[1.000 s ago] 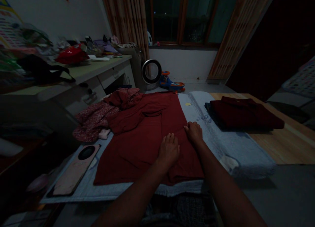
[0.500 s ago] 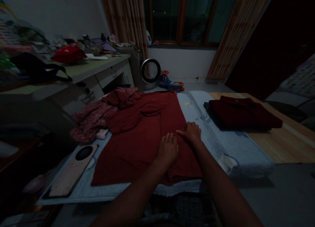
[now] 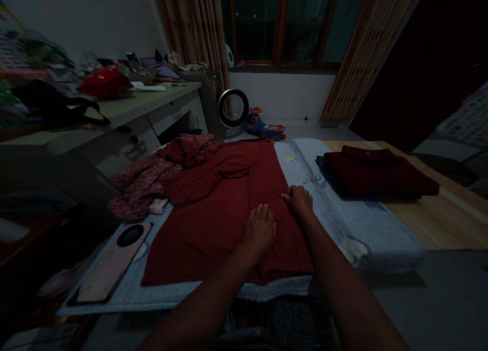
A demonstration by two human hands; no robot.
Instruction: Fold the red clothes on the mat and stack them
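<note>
The left hand [image 3: 259, 230] lies flat and open, palm down, fingers together, on the red garment [image 3: 213, 214], pressing the cloth just inside its right edge. The right hand [image 3: 299, 201] rests just beyond it on that same edge, fingers curled down onto the fabric where the garment meets the pale blue quilt [image 3: 343, 214]; whether it pinches the cloth cannot be told in the dim light. The red garment is spread flat over the quilt, its far end rumpled into folds. Touching that rumpled end, on the garment's left, sits a heap of patterned reddish clothes [image 3: 141, 183]. Nearer the person, left of the garment, a pink flat board [image 3: 110, 264] with a dark oval hole lies on the quilt. Right of the garment, across the bare strip of quilt, a folded dark red stack [image 3: 377, 176] rests on the wooden bed surface [image 3: 446, 219]. Beyond the garment's left corner stands a cluttered worktop [image 3: 152, 99], and past its far end a round fan [image 3: 232, 108] stands on the floor.
</note>
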